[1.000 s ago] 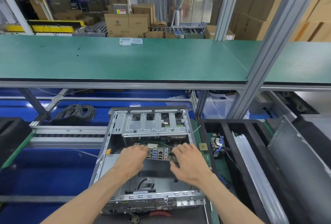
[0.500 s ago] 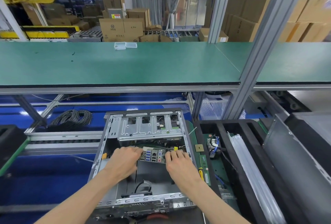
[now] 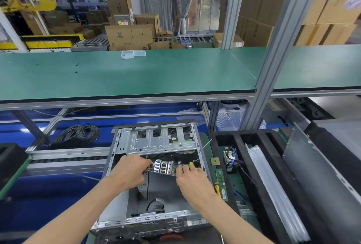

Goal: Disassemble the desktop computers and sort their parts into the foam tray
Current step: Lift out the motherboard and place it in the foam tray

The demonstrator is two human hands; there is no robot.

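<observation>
I have both hands inside the open computer case [image 3: 125, 207]: my left hand [image 3: 130, 171] grips one end of the motherboard's port block [image 3: 163, 168] and my right hand [image 3: 192, 178] pinches the other end, so the board sits between them, low in the case. Just right of my right hand, the black foam tray [image 3: 259, 195] holds memory sticks [image 3: 221, 185] and a cabled part [image 3: 230, 158]. Beyond the grip lies the drive cage [image 3: 162, 139], then the green shelf [image 3: 136, 75].

Computer case [image 3: 156, 142]: open, lying flat, bare metal drive cage at far end.
Motherboard [image 3: 163, 168]: port block raised inside the case, held at both ends.
Foam tray [image 3: 237, 142]: black, slotted, just right of the case.
</observation>
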